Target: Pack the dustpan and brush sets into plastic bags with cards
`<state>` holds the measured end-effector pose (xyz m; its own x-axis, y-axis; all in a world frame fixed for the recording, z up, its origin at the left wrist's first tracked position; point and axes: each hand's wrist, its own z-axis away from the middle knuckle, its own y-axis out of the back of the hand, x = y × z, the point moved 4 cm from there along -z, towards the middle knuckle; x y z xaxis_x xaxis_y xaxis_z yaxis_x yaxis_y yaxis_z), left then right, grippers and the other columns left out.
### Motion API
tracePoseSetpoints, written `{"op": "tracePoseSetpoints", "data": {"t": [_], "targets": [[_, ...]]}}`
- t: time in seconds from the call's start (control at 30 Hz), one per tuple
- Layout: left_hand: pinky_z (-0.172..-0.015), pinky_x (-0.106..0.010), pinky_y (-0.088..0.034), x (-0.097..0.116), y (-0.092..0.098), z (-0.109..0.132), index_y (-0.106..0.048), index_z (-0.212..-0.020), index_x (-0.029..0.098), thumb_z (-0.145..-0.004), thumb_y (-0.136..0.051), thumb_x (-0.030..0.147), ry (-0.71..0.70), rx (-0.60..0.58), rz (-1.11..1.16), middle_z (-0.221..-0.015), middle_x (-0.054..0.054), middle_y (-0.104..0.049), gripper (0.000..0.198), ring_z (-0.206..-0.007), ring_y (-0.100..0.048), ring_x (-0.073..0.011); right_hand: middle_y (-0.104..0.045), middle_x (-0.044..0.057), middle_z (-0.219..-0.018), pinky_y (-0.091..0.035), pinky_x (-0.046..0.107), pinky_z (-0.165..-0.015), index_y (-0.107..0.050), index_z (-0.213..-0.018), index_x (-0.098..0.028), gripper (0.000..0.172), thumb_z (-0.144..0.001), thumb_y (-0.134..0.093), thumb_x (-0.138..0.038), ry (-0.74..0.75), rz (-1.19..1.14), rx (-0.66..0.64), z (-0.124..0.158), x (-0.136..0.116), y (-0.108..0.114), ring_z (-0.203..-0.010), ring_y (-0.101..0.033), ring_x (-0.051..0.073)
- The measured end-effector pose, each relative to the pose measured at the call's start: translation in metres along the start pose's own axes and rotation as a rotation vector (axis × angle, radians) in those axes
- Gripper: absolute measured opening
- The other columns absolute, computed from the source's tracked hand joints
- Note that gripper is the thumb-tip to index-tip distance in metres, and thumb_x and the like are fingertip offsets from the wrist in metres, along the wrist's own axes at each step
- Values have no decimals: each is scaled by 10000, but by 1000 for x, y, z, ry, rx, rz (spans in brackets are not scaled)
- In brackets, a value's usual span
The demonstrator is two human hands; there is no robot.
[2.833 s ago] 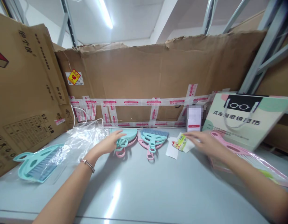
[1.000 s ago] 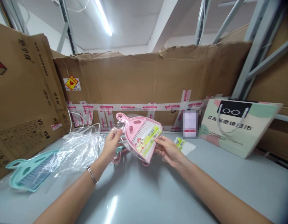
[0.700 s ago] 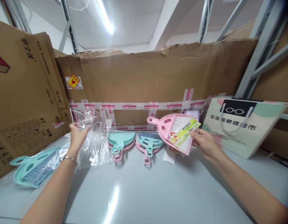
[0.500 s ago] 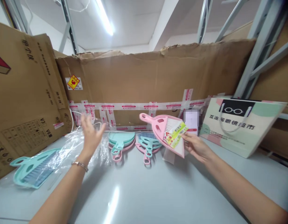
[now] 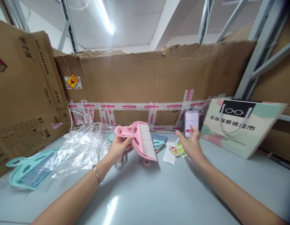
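Note:
My left hand (image 5: 120, 147) grips a pink dustpan with brush (image 5: 137, 139) around the handle and holds it raised above the table. The brush's white bristles face right. Behind it, partly hidden, lie turquoise dustpan sets (image 5: 159, 143), and a pink handle loop shows below. My right hand (image 5: 193, 145) is open, its thumb and fingers apart, in front of the phone (image 5: 189, 118). Close to its thumb, a yellow-green printed label (image 5: 176, 151) rests over white cards (image 5: 169, 154) on the table.
At the left lies a turquoise dustpan with brush (image 5: 33, 170), beside a crumpled clear plastic bag (image 5: 86, 148). A large carton (image 5: 145, 75) spans the back, another carton (image 5: 22, 93) stands left, and a paper bag (image 5: 238, 131) stands at the right on the grey table (image 5: 145, 197).
The pink dustpan set has passed from my right hand to my left and moved left. The printed label has come off it onto the table. My right hand has let go and opened.

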<state>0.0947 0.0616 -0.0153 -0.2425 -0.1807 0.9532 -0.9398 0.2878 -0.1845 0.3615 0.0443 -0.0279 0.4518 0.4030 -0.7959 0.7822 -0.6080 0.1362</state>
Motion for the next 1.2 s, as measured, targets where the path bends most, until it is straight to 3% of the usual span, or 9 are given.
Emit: {"op": "tracePoseSetpoints", "data": {"t": [0.07,0.13,0.23,0.4,0.57,0.73,0.93,1.07,1.2], "targets": [[-751,-330,-546,3,-8,3,-503,-1112,228,-687,-697,384,-42,-62,-29,-1163,-79,-596,493,-981,-609,-233,-392,114,-1246,-298,489,-1025,-463,-1161,-250,481,-735,-603,-425,271,179,-87,8,-37,-12,-1230,-346,273],[-805,-337,-528,7,-17,7,-536,-1062,220,-681,-702,373,-126,-121,-85,-1229,-88,-558,443,-1084,-557,-257,-407,85,-1217,-312,476,-1008,-533,-1098,-291,410,-720,-639,-412,456,260,-436,21,-71,-38,-1188,-371,269],[-887,-349,-485,17,-15,10,-566,-976,205,-677,-706,356,-258,-85,-200,-1222,-87,-558,363,-1147,-508,-258,-456,74,-1088,-368,470,-932,-595,-946,-270,227,-740,-635,-356,528,339,-628,26,-101,-58,-1069,-428,257],[-767,-329,-534,38,25,3,-528,-1039,207,-679,-696,380,-316,187,-229,-1140,-76,-592,434,-1045,-562,-239,-427,70,-997,-362,485,-907,-595,-772,-224,146,-718,-638,-352,507,347,-364,0,-101,-35,-1013,-429,268],[-609,-249,-521,44,47,-5,-545,-1155,224,-694,-668,446,-154,111,-101,-1050,-63,-643,525,-842,-622,-192,-444,67,-1075,-361,432,-910,-591,-687,-223,269,-633,-661,-477,311,212,-39,-19,-63,13,-1054,-443,266],[-596,-239,-490,33,40,0,-606,-1122,192,-710,-660,449,47,18,-98,-951,-78,-674,489,-735,-627,-176,-533,7,-682,-386,304,-613,-557,-629,-201,392,-608,-625,-587,-185,32,-123,-28,-7,21,-625,-480,151],[-611,-249,-460,16,19,9,-670,-982,189,-771,-586,458,119,-185,-253,-804,-42,-670,352,-686,-610,-164,-510,-21,-611,-371,282,-582,-495,-626,-205,395,-592,-650,-566,-189,36,58,-31,13,25,-589,-461,134],[-647,-249,-460,11,16,8,-661,-1012,220,-793,-568,428,121,-196,-287,-835,-29,-673,316,-738,-613,-165,-491,-44,-601,-387,275,-559,-457,-691,-227,361,-587,-683,-488,-187,-75,94,-31,15,27,-581,-484,136],[-688,-262,-471,9,14,8,-637,-1075,233,-776,-600,373,148,-246,-261,-927,-41,-678,332,-804,-620,-177,-564,-39,-624,-416,264,-531,-551,-840,-226,388,-540,-731,-393,-339,-277,34,-33,10,30,-563,-521,132]]}}
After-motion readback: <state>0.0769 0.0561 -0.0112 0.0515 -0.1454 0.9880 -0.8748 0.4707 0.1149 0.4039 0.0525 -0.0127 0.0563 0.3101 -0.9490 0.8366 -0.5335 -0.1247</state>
